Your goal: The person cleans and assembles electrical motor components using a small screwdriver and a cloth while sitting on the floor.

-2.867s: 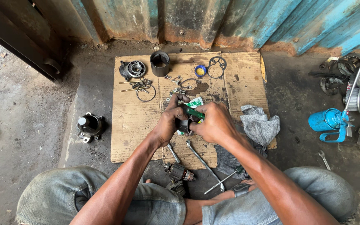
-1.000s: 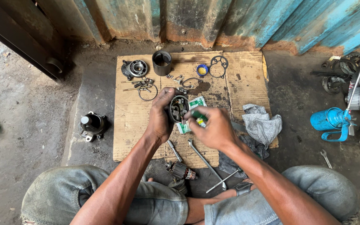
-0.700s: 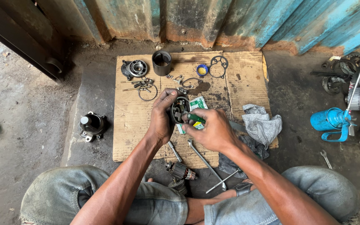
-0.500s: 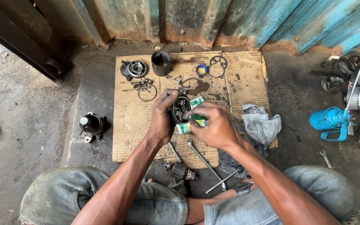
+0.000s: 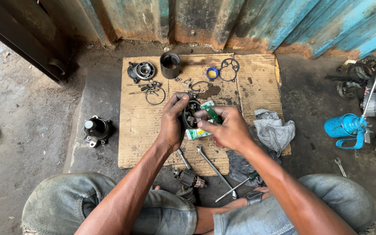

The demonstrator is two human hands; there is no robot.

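Note:
My left hand (image 5: pixel 172 124) grips a dark round ring-shaped motor part (image 5: pixel 191 116) and holds it above a sheet of cardboard (image 5: pixel 140 130). My right hand (image 5: pixel 227 128) holds a small tool with a green handle (image 5: pixel 213 115), its tip at the inside of the ring. Just under my hands a white and green tube (image 5: pixel 195 132) lies on the cardboard. I am seated on the ground with both knees at the near edge of the view.
On the cardboard lie a black cylinder (image 5: pixel 169 65), a round metal housing (image 5: pixel 142 70), a blue cap (image 5: pixel 212 73), gaskets (image 5: pixel 229 69), bolts and a wire ring (image 5: pixel 155 95). A grey rag (image 5: pixel 275 130), long wrench (image 5: pixel 214 167), armature (image 5: pixel 189 178), blue can (image 5: pixel 342 128) and another housing (image 5: pixel 96 129) are nearby.
My hands shifted slightly with the ring part, and the green-handled tool turned a little against it. Everything on the cardboard stayed where it was.

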